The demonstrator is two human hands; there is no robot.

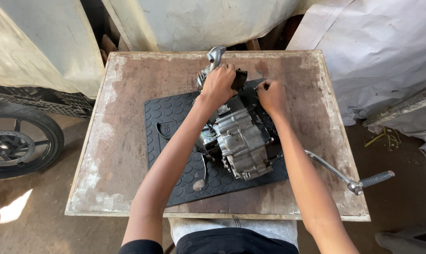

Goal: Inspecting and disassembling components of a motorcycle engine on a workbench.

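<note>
My left hand [218, 84] is clamped over the top end of the engine [239, 141], prob. to hold it steady. My right hand [271, 96] is fisted on a small dark tool [261, 86] just right of the engine's upper part; can't tell what the tip meets. The engine lies on a black rubber mat [168, 117], which likely stops it sliding on the worn wooden table [123, 155]. Its kick lever [349, 178] sticks out right, past the table edge. A motorcycle wheel [20, 141] stands well left of the engine. No containers in view.
</note>
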